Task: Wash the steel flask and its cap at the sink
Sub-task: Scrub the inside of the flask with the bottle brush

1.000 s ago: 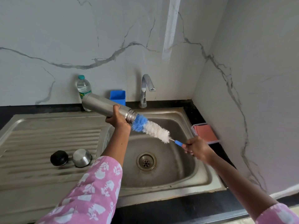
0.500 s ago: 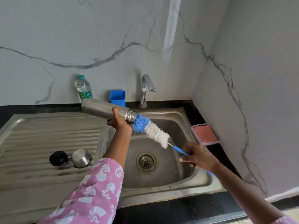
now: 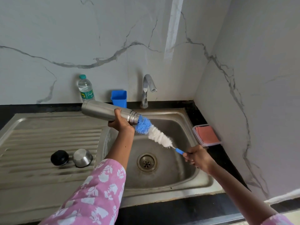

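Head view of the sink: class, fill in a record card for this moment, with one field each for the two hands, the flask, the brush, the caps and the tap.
left hand: grips the steel flask near its neck
right hand: grips the blue handle of the bottle brush
flask: uncapped, held nearly level over the sink, mouth toward the right
brush: blue bristle end at the flask's mouth
caps: black cap and steel cup cap side by side on the drainboard
tap: no water seen running
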